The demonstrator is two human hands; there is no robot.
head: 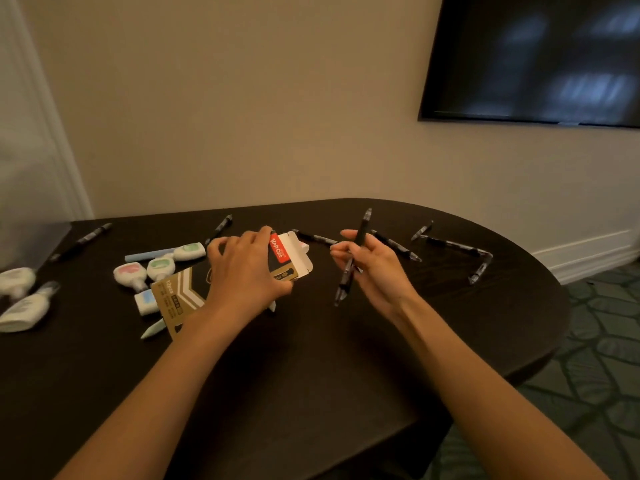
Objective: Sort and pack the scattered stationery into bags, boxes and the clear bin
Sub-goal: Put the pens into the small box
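My left hand grips a flat tan and black pen box over the middle of the dark table; the box's white end flap stands open toward the right. My right hand holds black pens in its curled fingers, one pointing up and one pointing down, just right of the open flap. Several more black pens lie scattered on the table behind and to the right.
White correction tape dispensers with pastel windows lie left of the box. White glue bottles lie at the far left. A clear bin stands at the back left corner. A dark screen hangs on the wall. The table edge curves at the right.
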